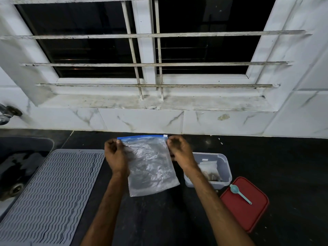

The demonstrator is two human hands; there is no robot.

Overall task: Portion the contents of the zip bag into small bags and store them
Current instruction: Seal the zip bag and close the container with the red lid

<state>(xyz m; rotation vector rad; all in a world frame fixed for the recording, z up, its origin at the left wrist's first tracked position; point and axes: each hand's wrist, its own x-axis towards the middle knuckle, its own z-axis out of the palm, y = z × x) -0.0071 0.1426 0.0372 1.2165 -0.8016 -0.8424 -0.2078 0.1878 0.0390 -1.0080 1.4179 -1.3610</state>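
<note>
The zip bag (150, 167) hangs between the hands over the counter (159, 221). Left hand (115, 153) pinches its top corner at 9 o'clock, right hand (180, 151) grips the corner at 3 o'clock, fingers (173, 140) curled just under the blue seal (142, 137).

At counter (284, 166) centre was zip bag (150, 166); mat (53, 192) lay to its left, sink (17, 166) left of mat; container (228, 167) stood right of zip bag, small bag (209, 169) inside; lid (248, 215) lay before container, spoon (239, 193) on lid.
</note>
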